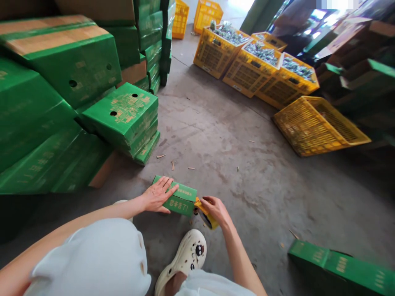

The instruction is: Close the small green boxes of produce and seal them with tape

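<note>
A small green cardboard box (pixel 182 198) with pale printed characters rests on the concrete floor in front of me. My left hand (pixel 159 195) grips it at its left part, fingers laid across the top and thumb down along the front side. At the box's right end, my right hand (pixel 215 209) is closed around a yellow tape dispenser (pixel 210 222). The dispenser's orange front end touches or nearly touches the box end; part of it is hidden by my fingers. Just below the box is my white clog (pixel 188 250).
Green cartons (pixel 123 111) are stacked high on the left. Yellow crates (pixel 249 70) filled with silvery-green items stand at the back, with a tilted yellow crate (pixel 317 125) nearer. Another green box (pixel 342 263) lies at lower right. Blurred at upper right is a person (pixel 291 20).
</note>
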Demonstrator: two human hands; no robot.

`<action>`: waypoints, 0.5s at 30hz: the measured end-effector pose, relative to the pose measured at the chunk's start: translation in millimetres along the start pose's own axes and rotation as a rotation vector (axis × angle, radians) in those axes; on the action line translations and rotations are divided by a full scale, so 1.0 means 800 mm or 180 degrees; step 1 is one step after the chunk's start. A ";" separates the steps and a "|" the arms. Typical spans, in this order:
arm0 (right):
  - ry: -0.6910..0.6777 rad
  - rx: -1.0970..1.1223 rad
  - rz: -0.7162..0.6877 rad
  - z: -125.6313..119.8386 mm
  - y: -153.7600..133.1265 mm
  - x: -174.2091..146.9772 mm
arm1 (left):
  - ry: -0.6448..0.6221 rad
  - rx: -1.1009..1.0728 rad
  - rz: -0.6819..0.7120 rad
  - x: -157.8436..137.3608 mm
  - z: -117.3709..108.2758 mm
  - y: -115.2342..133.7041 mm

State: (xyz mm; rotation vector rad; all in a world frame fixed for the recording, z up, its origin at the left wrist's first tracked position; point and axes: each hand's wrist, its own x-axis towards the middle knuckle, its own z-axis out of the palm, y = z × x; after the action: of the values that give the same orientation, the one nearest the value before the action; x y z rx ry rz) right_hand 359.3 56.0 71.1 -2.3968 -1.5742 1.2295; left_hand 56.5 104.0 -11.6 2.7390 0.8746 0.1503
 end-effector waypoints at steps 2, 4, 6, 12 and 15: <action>0.0398 -0.0035 -0.0107 -0.018 0.003 -0.018 | 0.0035 -0.0002 0.0009 0.000 0.003 0.000; 0.0833 -0.0048 -0.0297 -0.031 -0.006 -0.042 | 0.0078 -0.0003 -0.0007 0.000 0.006 0.001; 0.0918 0.0107 -0.0592 -0.034 -0.023 -0.063 | 0.0134 -0.0018 -0.0070 0.001 0.009 0.003; 0.0711 -0.0349 -0.1612 0.038 -0.059 -0.067 | 0.0184 -0.0070 -0.0156 0.003 0.015 0.007; 0.0805 -0.0996 -0.1559 0.073 -0.059 -0.054 | 0.0246 -0.0140 -0.0190 0.003 0.016 0.006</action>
State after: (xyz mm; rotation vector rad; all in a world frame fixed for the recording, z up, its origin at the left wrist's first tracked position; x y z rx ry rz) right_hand 279.5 23.4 76.1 -2.0076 -2.2041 0.6054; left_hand 63.2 98.5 -22.4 2.6791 0.9607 0.2620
